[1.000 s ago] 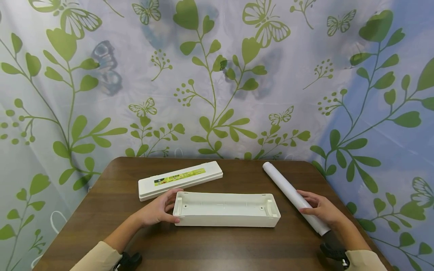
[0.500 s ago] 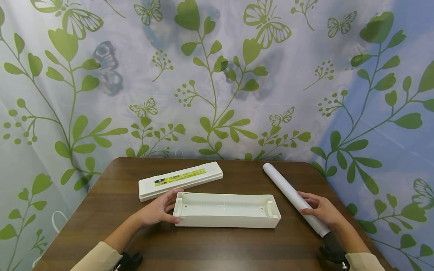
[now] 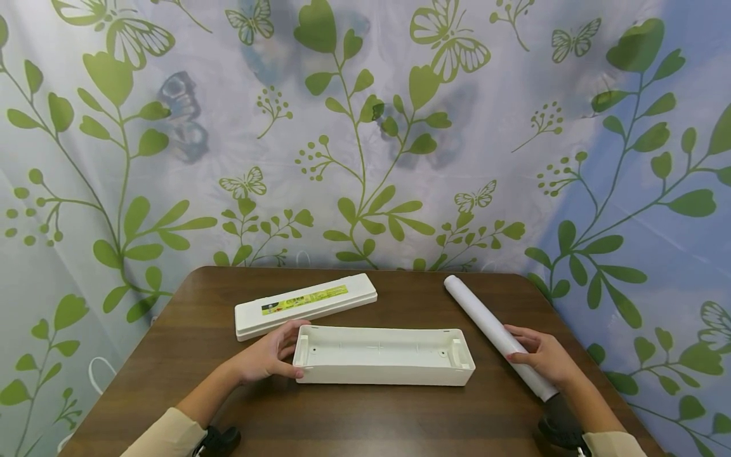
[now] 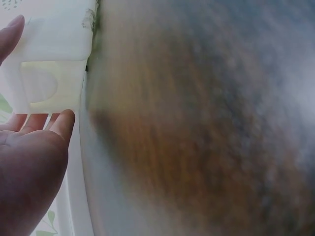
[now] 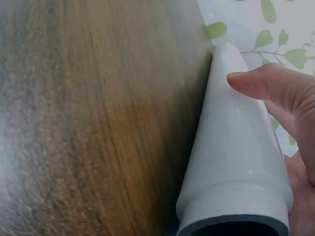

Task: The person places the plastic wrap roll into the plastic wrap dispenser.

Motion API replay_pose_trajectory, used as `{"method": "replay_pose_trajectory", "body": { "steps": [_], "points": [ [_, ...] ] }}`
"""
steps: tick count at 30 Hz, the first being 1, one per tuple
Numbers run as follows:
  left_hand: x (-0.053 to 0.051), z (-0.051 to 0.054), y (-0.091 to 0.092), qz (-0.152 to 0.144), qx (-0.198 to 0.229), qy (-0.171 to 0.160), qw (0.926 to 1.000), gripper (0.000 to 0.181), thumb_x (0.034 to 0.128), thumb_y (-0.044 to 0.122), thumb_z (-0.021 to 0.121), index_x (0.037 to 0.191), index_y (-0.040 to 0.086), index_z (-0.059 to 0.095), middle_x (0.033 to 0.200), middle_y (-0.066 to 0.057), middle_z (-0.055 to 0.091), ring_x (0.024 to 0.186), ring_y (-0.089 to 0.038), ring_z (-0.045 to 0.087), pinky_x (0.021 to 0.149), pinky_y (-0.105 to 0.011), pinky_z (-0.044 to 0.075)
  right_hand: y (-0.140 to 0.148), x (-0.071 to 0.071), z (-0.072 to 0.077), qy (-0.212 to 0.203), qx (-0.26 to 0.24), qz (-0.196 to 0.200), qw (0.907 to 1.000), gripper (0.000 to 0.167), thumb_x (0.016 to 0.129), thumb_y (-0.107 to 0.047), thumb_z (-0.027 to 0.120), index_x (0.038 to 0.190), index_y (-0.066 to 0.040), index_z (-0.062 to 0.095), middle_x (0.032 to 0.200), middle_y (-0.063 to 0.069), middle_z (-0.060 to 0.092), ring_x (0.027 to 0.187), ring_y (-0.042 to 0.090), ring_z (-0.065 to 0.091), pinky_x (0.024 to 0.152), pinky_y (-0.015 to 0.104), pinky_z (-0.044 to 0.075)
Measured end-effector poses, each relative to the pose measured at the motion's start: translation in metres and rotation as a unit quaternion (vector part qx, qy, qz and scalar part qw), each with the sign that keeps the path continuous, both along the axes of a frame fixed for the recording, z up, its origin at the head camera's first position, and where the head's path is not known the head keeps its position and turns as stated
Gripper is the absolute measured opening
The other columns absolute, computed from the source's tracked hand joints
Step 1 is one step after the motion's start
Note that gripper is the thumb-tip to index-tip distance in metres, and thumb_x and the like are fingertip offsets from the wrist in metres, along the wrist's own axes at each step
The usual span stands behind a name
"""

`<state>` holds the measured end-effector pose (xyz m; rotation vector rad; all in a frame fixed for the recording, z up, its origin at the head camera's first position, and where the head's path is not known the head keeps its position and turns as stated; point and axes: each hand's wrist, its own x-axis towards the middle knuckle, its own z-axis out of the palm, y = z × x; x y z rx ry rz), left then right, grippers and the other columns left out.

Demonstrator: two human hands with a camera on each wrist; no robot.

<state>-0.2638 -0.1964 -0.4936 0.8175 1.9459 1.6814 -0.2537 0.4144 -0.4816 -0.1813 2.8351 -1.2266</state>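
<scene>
A long white plastic box (image 3: 385, 374), its top side uncovered, sits on the middle of the table. My left hand (image 3: 264, 357) grips its left end, thumb at the front corner and fingers at the back. In the left wrist view, the fingers (image 4: 63, 125) touch the end of the box (image 4: 54, 37). To the right, a white roll of plastic wrap (image 3: 485, 320) lies slanted on the table. My right hand (image 3: 542, 357) holds its near part, with the thumb (image 5: 246, 84) across the roll (image 5: 236, 147); the other fingers are partly hidden behind it.
Behind the box, a white lid (image 3: 305, 306) with a yellow-green label lies at an angle on the brown table (image 3: 365, 419). A patterned curtain (image 3: 365, 127) hangs behind the table's far edge. Black wrist cameras sit below both hands.
</scene>
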Motion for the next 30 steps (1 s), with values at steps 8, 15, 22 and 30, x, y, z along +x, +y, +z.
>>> {"method": "replay_pose_trajectory", "body": {
  "steps": [8,15,22,30],
  "points": [
    [0.0001,-0.0008,0.0004,-0.002,-0.001,-0.003,1.0000,0.099,0.0845,0.002,0.082,0.157,-0.003,0.015,0.156,-0.032,0.030,0.148,-0.053,0.028,0.102,-0.025,0.051,-0.0018,0.0039,-0.0018,0.016,0.011,-0.009,0.9998,0.072,0.084,-0.019,0.085,0.146,0.000,0.054,0.132,0.033,0.063,0.103,0.015,0.066,0.074,0.026,0.052],
    [-0.0003,-0.0002,0.0004,-0.003,-0.009,-0.006,0.9999,0.097,0.0847,0.004,0.082,0.156,-0.001,0.017,0.157,-0.031,0.030,0.148,-0.051,0.030,0.102,-0.025,0.051,-0.0023,0.0059,-0.0032,0.023,0.016,-0.011,0.9995,0.070,0.084,-0.019,0.084,0.146,-0.001,0.055,0.130,0.030,0.066,0.100,0.008,0.065,0.072,0.025,0.051],
    [-0.0009,-0.0002,0.0005,-0.001,-0.005,-0.014,0.9999,0.101,0.0841,0.002,0.082,0.157,-0.005,0.013,0.157,-0.031,0.030,0.148,-0.051,0.030,0.101,-0.025,0.051,-0.0049,0.0051,0.0004,0.035,0.014,-0.010,0.9992,0.069,0.084,-0.018,0.084,0.145,-0.002,0.055,0.129,0.029,0.067,0.099,0.013,0.065,0.071,0.025,0.051],
    [-0.0010,-0.0002,-0.0009,-0.003,-0.004,-0.016,0.9999,0.100,0.0842,0.003,0.082,0.158,-0.002,0.014,0.157,-0.031,0.030,0.148,-0.051,0.029,0.100,-0.026,0.052,-0.0075,0.0047,0.0042,0.053,0.023,-0.003,0.9983,0.068,0.085,-0.020,0.084,0.145,-0.003,0.057,0.128,0.028,0.068,0.097,0.011,0.064,0.070,0.025,0.051]
  ]
}}
